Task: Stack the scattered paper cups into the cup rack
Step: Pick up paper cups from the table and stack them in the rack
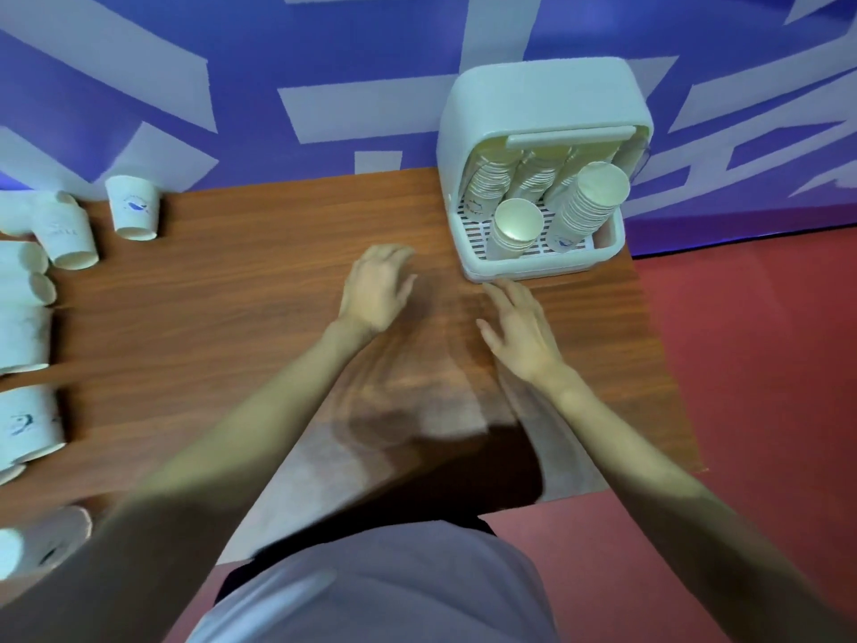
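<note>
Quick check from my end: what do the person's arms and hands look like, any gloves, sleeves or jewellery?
Both arms are bare from the frame edge to the wrist, no sleeves showing. The left hand and right hand wear no gloves, and no watch, ring or bracelet is visible. Motion blur softens the fingers. A light grey garment covers the body below.

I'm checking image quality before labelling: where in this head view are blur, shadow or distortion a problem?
Head view: the paper cups at the left edge are smeared and stretched by the wide lens; the left hand looks slightly motion-blurred; a dark body shadow falls on the table near the person; the cup rack is fairly sharp.
</note>
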Action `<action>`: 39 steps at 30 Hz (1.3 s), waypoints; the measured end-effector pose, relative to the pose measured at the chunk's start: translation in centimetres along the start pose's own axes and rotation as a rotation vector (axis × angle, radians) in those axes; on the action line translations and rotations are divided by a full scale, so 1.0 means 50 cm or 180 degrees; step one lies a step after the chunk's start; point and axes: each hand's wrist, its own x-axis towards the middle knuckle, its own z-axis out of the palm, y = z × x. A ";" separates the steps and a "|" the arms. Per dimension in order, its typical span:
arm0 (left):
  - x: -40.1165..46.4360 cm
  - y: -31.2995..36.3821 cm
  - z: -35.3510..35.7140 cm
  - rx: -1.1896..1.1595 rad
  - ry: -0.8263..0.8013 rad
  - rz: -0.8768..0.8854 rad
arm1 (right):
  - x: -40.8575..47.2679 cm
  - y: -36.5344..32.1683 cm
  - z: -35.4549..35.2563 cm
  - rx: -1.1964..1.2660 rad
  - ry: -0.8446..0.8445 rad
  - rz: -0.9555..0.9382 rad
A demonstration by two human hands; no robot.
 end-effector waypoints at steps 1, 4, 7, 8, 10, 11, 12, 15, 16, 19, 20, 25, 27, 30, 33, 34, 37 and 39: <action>-0.027 -0.030 -0.007 0.0021 -0.0014 -0.0148 | 0.003 -0.022 0.011 -0.0027 -0.0080 -0.0051; -0.113 -0.119 -0.039 0.0106 -0.0008 -0.0547 | 0.019 -0.097 0.048 -0.0114 -0.0351 -0.0220; -0.187 -0.210 -0.083 0.0164 0.0084 -0.0865 | 0.048 -0.185 0.087 -0.0175 -0.0599 -0.0488; -0.206 -0.239 -0.101 0.0160 0.0132 -0.0970 | 0.061 -0.216 0.099 -0.0198 -0.0667 -0.0583; -0.235 -0.294 -0.138 0.0088 0.0268 -0.1166 | 0.094 -0.282 0.123 -0.0195 -0.0761 -0.0736; -0.247 -0.321 -0.155 0.0045 0.0355 -0.1243 | 0.111 -0.316 0.134 -0.0170 -0.0808 -0.0786; -0.257 -0.348 -0.173 0.0013 0.0433 -0.1311 | 0.129 -0.349 0.145 -0.0153 -0.0857 -0.0819; -0.279 -0.429 -0.220 -0.0022 0.0595 -0.1459 | 0.182 -0.447 0.172 -0.0185 -0.0958 -0.0905; -0.284 -0.457 -0.234 -0.0023 0.0631 -0.1489 | 0.201 -0.478 0.180 -0.0202 -0.0973 -0.0939; -0.288 -0.540 -0.274 -0.0048 0.0722 -0.1565 | 0.259 -0.561 0.199 -0.0266 -0.0978 -0.1017; -0.287 -0.566 -0.287 -0.0066 0.0746 -0.1592 | 0.279 -0.586 0.204 -0.0279 -0.0963 -0.1032; -0.259 -0.687 -0.349 -0.0153 0.0941 -0.1651 | 0.381 -0.695 0.233 -0.0247 -0.0938 -0.1018; -0.241 -0.730 -0.369 -0.0114 0.0968 -0.1705 | 0.421 -0.728 0.246 -0.0251 -0.0951 -0.1011; -0.204 -0.790 -0.389 -0.0163 0.0988 -0.1811 | 0.483 -0.771 0.264 -0.0227 -0.0936 -0.0970; -0.165 -0.847 -0.396 -0.0190 0.0889 -0.1849 | 0.544 -0.805 0.279 -0.0324 -0.0844 -0.1082; -0.153 -0.864 -0.396 -0.0198 0.0812 -0.1864 | 0.563 -0.815 0.283 -0.0362 -0.0825 -0.1113; -0.126 -0.908 -0.390 -0.0099 0.0501 -0.1816 | 0.617 -0.840 0.297 -0.0517 -0.0783 -0.1178; -0.117 -0.925 -0.381 -0.0001 0.0403 -0.1722 | 0.646 -0.851 0.304 -0.0581 -0.0706 -0.1220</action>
